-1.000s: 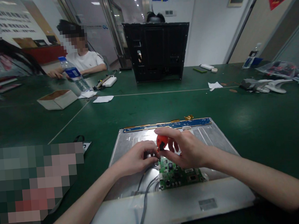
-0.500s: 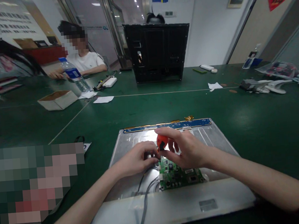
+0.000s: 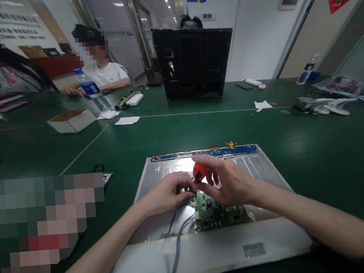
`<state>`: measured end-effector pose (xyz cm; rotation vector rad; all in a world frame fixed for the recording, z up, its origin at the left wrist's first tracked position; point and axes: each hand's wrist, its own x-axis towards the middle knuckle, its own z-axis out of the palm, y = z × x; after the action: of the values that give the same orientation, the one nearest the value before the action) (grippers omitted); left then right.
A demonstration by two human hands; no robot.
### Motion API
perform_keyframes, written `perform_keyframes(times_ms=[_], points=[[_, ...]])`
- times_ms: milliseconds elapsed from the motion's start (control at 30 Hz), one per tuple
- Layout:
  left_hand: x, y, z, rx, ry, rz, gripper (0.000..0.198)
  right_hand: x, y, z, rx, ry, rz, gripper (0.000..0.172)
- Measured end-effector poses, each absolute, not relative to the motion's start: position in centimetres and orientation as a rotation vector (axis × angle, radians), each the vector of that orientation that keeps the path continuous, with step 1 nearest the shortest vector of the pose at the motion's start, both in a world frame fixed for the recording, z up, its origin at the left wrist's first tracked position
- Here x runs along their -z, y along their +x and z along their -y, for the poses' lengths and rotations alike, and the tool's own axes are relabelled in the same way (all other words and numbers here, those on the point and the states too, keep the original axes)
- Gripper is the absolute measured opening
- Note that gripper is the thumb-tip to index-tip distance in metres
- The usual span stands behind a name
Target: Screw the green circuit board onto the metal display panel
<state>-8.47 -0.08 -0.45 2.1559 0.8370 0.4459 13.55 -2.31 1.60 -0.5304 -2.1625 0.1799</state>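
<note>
My right hand [image 3: 228,179] is closed round the orange-and-black handle of a short screwdriver [image 3: 199,171], with the index finger over its top and the thumb low at its side. The screwdriver stands about upright over the upper left corner of a green circuit board [image 3: 219,213]; its tip is hidden. My left hand [image 3: 173,189] pinches close to the screwdriver's lower end, and what lies between its fingertips is hidden. The board sits on the metal back of a flat display panel [image 3: 268,188]. Grey cables [image 3: 177,250] run from the board's left side toward me.
A blue circuit strip [image 3: 242,149] lines the panel's far edge. Beyond stand a black monitor housing [image 3: 195,64], an open box [image 3: 73,122] and a tilted water bottle [image 3: 93,91]. Scissors-like white-handled tools [image 3: 321,105] lie at right. Other people sit across the green table [image 3: 156,134].
The orange handle looks slightly turned under my right fingers. Both hands stay at the same corner of the board, and the whole view has shifted a little.
</note>
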Motion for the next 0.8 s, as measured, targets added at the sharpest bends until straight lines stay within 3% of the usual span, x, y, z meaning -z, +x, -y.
perform_keyframes(times_ms=[233, 800], points=[[0.20, -8.39, 0.03, -0.435, 2.143, -0.820, 0.005, -0.92, 13.52, 1.99, -0.144, -0.553, 2.120, 0.049], [0.23, -8.37, 0.19, -0.411, 2.127, -0.876, 0.006, -1.72, 13.66, 2.55, -0.153, -0.489, 2.191, 0.056]])
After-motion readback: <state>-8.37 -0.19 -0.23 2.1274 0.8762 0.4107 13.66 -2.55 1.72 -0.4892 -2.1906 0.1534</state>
